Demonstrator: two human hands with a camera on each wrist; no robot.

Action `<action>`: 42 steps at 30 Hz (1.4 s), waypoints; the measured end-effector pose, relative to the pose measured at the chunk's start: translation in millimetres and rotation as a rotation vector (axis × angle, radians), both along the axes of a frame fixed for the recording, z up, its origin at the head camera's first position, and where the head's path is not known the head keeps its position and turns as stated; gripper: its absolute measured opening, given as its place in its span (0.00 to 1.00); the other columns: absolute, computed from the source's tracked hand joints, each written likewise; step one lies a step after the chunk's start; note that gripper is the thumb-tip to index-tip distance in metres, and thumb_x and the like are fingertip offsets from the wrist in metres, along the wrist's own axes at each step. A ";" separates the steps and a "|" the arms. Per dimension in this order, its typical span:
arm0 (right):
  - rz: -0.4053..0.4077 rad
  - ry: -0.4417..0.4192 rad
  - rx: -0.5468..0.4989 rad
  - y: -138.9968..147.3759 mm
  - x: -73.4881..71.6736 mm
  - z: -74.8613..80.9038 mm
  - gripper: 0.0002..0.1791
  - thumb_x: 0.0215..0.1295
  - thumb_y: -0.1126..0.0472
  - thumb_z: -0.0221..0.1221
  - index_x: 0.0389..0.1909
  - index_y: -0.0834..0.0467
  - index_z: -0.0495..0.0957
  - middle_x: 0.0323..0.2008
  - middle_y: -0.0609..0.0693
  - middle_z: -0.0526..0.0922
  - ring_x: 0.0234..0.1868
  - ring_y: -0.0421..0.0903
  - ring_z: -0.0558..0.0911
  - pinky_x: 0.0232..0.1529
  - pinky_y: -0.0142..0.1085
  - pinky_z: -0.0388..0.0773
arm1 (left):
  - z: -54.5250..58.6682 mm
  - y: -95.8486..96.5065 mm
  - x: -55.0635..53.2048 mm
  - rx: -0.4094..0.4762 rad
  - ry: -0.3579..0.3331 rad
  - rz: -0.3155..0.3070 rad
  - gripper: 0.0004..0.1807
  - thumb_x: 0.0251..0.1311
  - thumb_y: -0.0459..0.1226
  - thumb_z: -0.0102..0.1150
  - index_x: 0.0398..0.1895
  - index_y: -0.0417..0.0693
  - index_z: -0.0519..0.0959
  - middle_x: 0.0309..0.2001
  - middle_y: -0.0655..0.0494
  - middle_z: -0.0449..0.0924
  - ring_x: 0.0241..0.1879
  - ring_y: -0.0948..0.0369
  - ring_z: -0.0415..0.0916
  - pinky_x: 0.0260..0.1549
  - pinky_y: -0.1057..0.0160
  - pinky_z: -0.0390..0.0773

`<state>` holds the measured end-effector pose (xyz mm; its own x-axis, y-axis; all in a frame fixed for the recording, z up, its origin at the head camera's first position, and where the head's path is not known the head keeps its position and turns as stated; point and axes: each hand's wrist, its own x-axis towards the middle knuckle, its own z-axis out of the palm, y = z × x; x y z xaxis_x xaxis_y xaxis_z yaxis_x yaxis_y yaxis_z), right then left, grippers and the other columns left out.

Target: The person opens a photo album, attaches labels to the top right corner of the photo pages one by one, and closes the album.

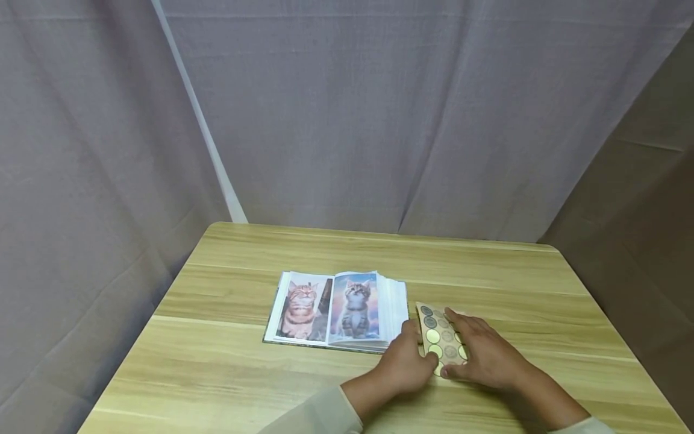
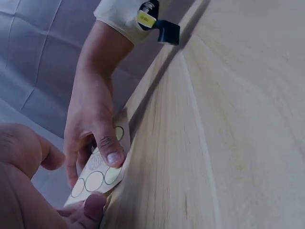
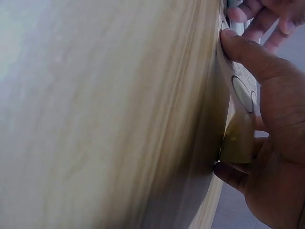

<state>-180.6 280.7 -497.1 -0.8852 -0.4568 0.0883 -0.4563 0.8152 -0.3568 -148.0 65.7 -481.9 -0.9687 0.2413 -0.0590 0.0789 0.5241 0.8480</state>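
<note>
Both hands hold a tan sheet of round stickers point(image 1: 447, 335) with gold and grey circles, low over the right front of the table. At its left edge my left hand point(image 1: 403, 363) pinches it, thumb on top. My right hand point(image 1: 487, 355) grips the right side, with its thumb near the front corner and fingers spread along the edge. In the left wrist view the right thumb presses on the sheet's face point(image 2: 94, 181). The sheet bends slightly in the right wrist view, where the right palm covers part of it.
An open photo album point(image 1: 400, 304) lies left of the hands, its pages showing a ginger cat photo point(image 1: 300, 310) and a grey tabby kitten photo point(image 1: 355, 307). The wooden table point(image 1: 217, 361) is bordered by grey curtains point(image 1: 325, 120) at the back and sides.
</note>
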 end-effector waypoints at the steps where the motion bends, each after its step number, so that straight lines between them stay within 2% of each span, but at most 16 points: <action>1: 0.002 0.000 -0.002 0.2 0.3 0.1 0.69 0.42 0.26 0.73 0.77 0.63 0.58 0.67 0.66 0.72 0.68 0.67 0.69 0.62 0.63 0.69 | 0.4 0.6 -0.5 0.033 -0.016 0.010 0.34 0.61 0.39 0.66 0.68 0.40 0.65 0.54 0.51 0.83 0.48 0.62 0.79 0.49 0.62 0.78; 4: 0.011 0.010 -0.012 1.3 0.6 -0.1 0.69 0.42 0.27 0.74 0.77 0.63 0.58 0.67 0.66 0.72 0.68 0.66 0.69 0.62 0.63 0.69 | 2.8 1.8 -1.5 0.115 -0.054 0.039 0.36 0.63 0.39 0.65 0.71 0.38 0.62 0.52 0.55 0.83 0.43 0.65 0.80 0.42 0.64 0.79; 6: 0.015 0.015 -0.021 1.7 0.4 -0.7 0.69 0.41 0.28 0.75 0.78 0.62 0.58 0.67 0.65 0.71 0.69 0.65 0.68 0.63 0.62 0.69 | 4.4 2.2 -2.1 0.162 -0.054 0.053 0.35 0.65 0.38 0.66 0.71 0.39 0.63 0.48 0.58 0.83 0.38 0.68 0.79 0.36 0.66 0.79; 7: 0.020 0.016 -0.025 1.8 0.4 -1.0 0.69 0.40 0.28 0.76 0.78 0.62 0.58 0.68 0.64 0.71 0.69 0.64 0.68 0.63 0.62 0.69 | 4.9 2.5 -2.4 0.186 -0.051 0.060 0.35 0.65 0.37 0.66 0.72 0.39 0.62 0.43 0.60 0.83 0.36 0.69 0.79 0.34 0.67 0.79; 9: 0.029 0.015 -0.029 1.7 0.0 -2.0 0.70 0.40 0.28 0.76 0.78 0.61 0.58 0.68 0.63 0.70 0.70 0.63 0.67 0.63 0.62 0.69 | 5.8 3.0 -3.3 0.212 -0.035 0.068 0.34 0.65 0.36 0.66 0.71 0.39 0.63 0.40 0.63 0.81 0.34 0.70 0.79 0.32 0.68 0.78; 17: 0.052 0.014 -0.062 0.9 0.7 -2.8 0.70 0.40 0.25 0.74 0.80 0.56 0.56 0.71 0.59 0.67 0.72 0.60 0.65 0.64 0.61 0.69 | 4.4 4.5 -7.2 0.217 -0.033 0.096 0.30 0.65 0.32 0.66 0.68 0.44 0.67 0.32 0.68 0.77 0.24 0.71 0.74 0.25 0.69 0.75; 23: 0.059 0.062 -0.111 -0.1 2.1 1.9 0.67 0.43 0.29 0.75 0.80 0.55 0.56 0.74 0.58 0.63 0.74 0.61 0.60 0.65 0.63 0.67 | 4.4 2.8 -7.0 0.208 0.036 0.078 0.27 0.62 0.28 0.65 0.63 0.52 0.73 0.29 0.67 0.75 0.23 0.71 0.71 0.25 0.69 0.73; 25: 0.057 0.093 -0.144 -0.4 1.8 4.5 0.63 0.47 0.31 0.75 0.79 0.54 0.58 0.75 0.58 0.62 0.74 0.61 0.59 0.64 0.64 0.66 | 4.7 2.4 -7.1 0.188 0.058 0.069 0.26 0.62 0.28 0.65 0.62 0.54 0.73 0.28 0.67 0.75 0.23 0.71 0.70 0.25 0.69 0.73; 28: 0.048 0.164 -0.182 -1.7 0.8 8.3 0.51 0.54 0.39 0.75 0.76 0.54 0.65 0.73 0.56 0.65 0.73 0.60 0.60 0.62 0.64 0.68 | 5.3 2.2 -7.1 0.169 0.075 0.053 0.25 0.62 0.28 0.64 0.62 0.54 0.73 0.29 0.68 0.75 0.23 0.72 0.70 0.26 0.70 0.72; 32: 0.032 0.291 -0.218 -5.4 -0.4 11.9 0.31 0.60 0.52 0.74 0.63 0.54 0.78 0.64 0.49 0.75 0.68 0.53 0.68 0.62 0.52 0.70 | 5.3 2.3 -6.3 0.153 0.093 0.030 0.25 0.63 0.28 0.62 0.62 0.52 0.73 0.29 0.68 0.74 0.24 0.73 0.70 0.27 0.71 0.72; 35: 0.021 0.355 -0.252 -8.4 -0.3 14.1 0.20 0.60 0.57 0.74 0.53 0.51 0.82 0.56 0.44 0.79 0.61 0.47 0.73 0.60 0.44 0.70 | 5.6 2.5 -5.7 0.138 0.112 0.014 0.24 0.63 0.28 0.62 0.61 0.52 0.74 0.29 0.68 0.73 0.25 0.73 0.69 0.27 0.71 0.72; 38: 0.011 0.391 -0.268 -11.0 0.8 16.1 0.16 0.60 0.60 0.74 0.48 0.49 0.84 0.51 0.42 0.81 0.56 0.45 0.76 0.56 0.41 0.72 | 6.2 2.7 -5.1 0.122 0.127 -0.003 0.23 0.64 0.28 0.61 0.61 0.53 0.74 0.29 0.68 0.72 0.25 0.73 0.69 0.26 0.71 0.71; 42: 0.001 0.415 -0.266 -12.6 1.2 17.0 0.15 0.57 0.61 0.75 0.45 0.50 0.85 0.48 0.43 0.82 0.54 0.45 0.78 0.53 0.42 0.74 | 6.2 3.0 -5.0 0.099 0.154 -0.024 0.24 0.64 0.28 0.60 0.62 0.52 0.74 0.31 0.67 0.73 0.26 0.73 0.68 0.27 0.72 0.71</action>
